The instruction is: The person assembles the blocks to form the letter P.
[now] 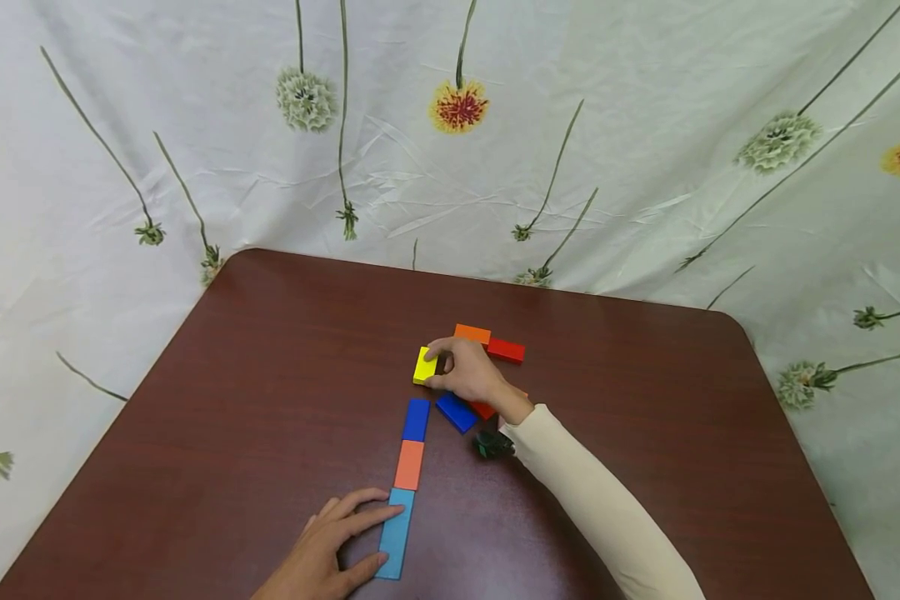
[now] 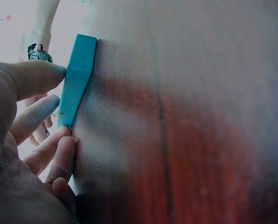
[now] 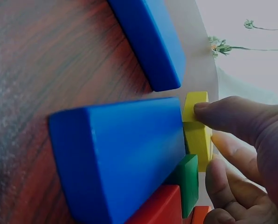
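Note:
A light blue block [image 1: 394, 537] lies at the near end of a row, touching an orange-pink block [image 1: 409, 465], with a dark blue block [image 1: 416, 420] at the far end. My left hand [image 1: 332, 546] rests its straight fingers and thumb on the light blue block, also seen in the left wrist view. Beyond the row, my right hand [image 1: 468, 371] pinches a yellow block [image 1: 424, 367] between thumb and fingers. In the right wrist view, the thumb touches the yellow block [image 3: 198, 140] behind a blue block [image 3: 129, 154].
Right of the row lie another blue block [image 1: 456, 412], an orange block [image 1: 472, 334], a red block [image 1: 506, 350] and others partly under my right hand. A green block [image 3: 188, 182] shows in the right wrist view. A flowered cloth hangs behind the brown table [image 1: 330, 317].

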### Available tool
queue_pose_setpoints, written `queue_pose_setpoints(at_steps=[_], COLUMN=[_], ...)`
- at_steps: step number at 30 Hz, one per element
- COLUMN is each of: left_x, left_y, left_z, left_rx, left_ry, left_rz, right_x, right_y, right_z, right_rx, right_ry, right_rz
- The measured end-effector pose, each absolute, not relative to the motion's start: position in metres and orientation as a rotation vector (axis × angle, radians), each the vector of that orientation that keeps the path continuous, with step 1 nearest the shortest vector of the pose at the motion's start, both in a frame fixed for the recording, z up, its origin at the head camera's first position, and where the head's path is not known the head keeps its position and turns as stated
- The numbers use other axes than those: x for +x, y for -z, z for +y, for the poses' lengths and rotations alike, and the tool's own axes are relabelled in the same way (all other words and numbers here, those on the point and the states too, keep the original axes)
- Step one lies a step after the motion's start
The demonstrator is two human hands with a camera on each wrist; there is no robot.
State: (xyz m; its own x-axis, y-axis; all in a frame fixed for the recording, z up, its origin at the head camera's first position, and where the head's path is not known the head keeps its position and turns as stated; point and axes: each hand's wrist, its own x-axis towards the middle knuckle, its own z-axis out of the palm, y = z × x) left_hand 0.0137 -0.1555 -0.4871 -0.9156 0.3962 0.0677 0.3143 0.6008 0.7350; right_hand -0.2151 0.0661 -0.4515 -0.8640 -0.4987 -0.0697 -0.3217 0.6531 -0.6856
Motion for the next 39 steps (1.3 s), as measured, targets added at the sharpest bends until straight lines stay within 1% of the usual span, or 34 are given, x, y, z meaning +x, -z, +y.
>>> queue_pose_setpoints(at_steps=[6, 14, 39], left_x=[0.0128, 0.0140, 0.0152], left_y=[0.4863, 0.4867, 0.4874], left_z=[-0.1556, -0.1561, -0.1538], left_rx=[0.592, 0.627, 0.582], left_ry=[-1.200, -1.205, -1.215], left_rz=[2.695, 2.738, 2.737], right_x=[-0.2141, -0.2131, -0.2084], right_y=[0.4530, 0.4514, 0.4541], right_z=[0.0662, 0.0680, 0.0705], right_rx=[-0.695, -0.759, -0.764], right_ry=[0.954, 0.997, 0.960], right_rz=[2.634, 2.645, 2.650])
